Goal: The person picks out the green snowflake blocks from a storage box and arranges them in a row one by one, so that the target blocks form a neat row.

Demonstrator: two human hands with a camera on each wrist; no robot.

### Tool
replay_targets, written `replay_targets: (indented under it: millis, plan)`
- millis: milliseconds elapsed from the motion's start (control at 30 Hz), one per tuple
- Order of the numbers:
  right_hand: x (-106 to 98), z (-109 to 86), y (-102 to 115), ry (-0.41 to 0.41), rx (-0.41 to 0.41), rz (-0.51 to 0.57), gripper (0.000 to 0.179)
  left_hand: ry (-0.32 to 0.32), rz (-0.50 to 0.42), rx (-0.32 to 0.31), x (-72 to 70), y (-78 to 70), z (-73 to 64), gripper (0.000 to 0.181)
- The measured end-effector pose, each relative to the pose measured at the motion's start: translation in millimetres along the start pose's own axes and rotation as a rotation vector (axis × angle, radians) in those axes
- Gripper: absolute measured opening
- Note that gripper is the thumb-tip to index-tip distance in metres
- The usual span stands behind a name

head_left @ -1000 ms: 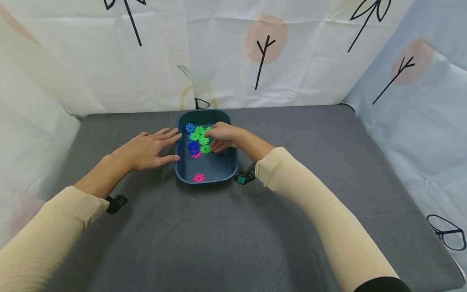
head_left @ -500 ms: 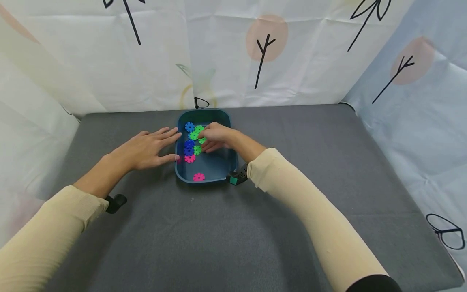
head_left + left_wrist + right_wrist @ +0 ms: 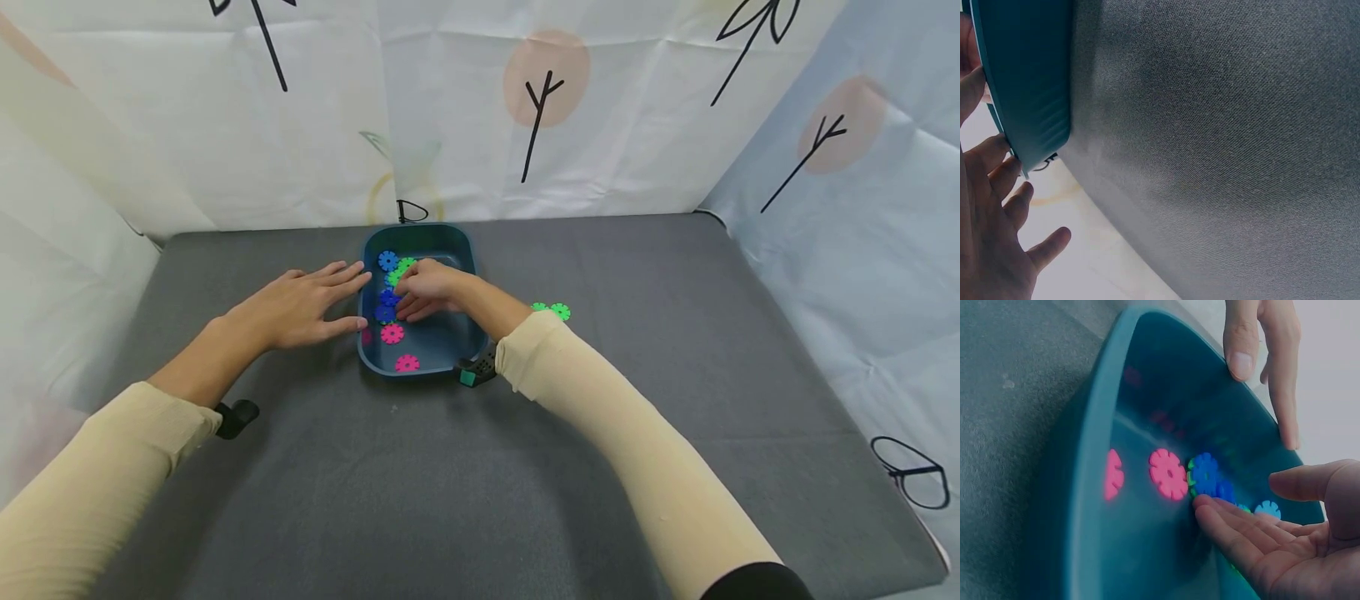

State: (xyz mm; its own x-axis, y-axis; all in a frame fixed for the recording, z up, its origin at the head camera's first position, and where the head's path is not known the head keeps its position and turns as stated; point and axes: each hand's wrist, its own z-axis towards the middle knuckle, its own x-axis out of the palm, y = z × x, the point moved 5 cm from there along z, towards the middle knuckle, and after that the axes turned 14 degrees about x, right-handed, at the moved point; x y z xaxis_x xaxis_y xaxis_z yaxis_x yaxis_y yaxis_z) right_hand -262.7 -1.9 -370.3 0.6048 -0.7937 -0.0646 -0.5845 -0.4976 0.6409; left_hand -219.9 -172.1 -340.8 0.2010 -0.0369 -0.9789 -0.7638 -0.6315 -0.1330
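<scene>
In the head view, my left hand (image 3: 307,308) has its fingers spread and its fingertips on the left rim of a blue-green plastic tray (image 3: 442,354). My right hand (image 3: 429,290) reaches inside over several snowflake-shaped plastic discs, covering some. In the right wrist view its fingers are extended, fingertips touching a dark blue disc (image 3: 1204,475), the thumb well apart, and nothing is visibly gripped. Two pink discs, the nearer one (image 3: 407,363) and another (image 3: 392,333), lie toward the front. A lighter blue disc (image 3: 387,261) and green discs (image 3: 406,265) lie further back.
Green discs (image 3: 560,312) lie on the grey tabletop (image 3: 420,483) right of the tray, partly behind the right sleeve. A white printed cloth (image 3: 465,108) hangs along the back and sides.
My right hand has moved left inside the tray, and the discs have shifted left with one pink disc nearer the front. Green discs on the table have come into view. My left hand stays put.
</scene>
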Motion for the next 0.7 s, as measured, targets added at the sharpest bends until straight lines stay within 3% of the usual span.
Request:
replay_targets:
  millis: [700]
  plan:
    - [22,6.1,0,0.018,-0.026,-0.023,0.060,-0.015,-0.016,0.023,-0.3,-0.4,-2.0,0.075]
